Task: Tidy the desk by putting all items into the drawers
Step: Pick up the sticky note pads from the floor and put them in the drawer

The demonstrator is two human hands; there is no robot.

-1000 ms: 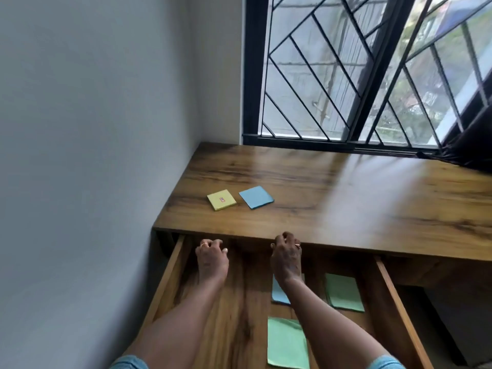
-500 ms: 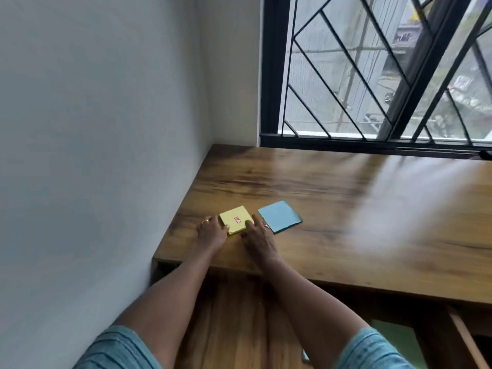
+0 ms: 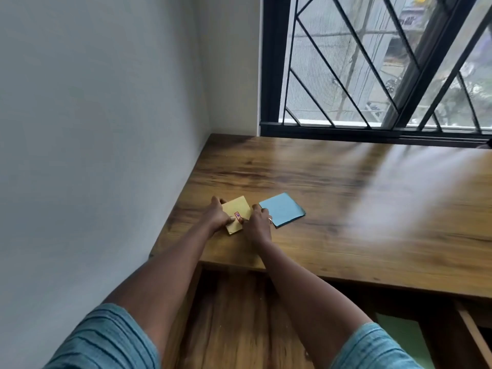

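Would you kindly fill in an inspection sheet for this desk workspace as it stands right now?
Surface: wooden desk, bare grain, window glare on its right part.
Job's things: yellow pad held between both hands near the left front; blue pad flat just right of it; open drawer below, with a green sheet inside.
Clutter: nothing seen.
Hands: left hand grips the yellow pad's left side; right hand pinches its right side, close beside the blue pad.
Cables: nothing seen.
Surroundings: grey wall on the left; barred window behind the desk.
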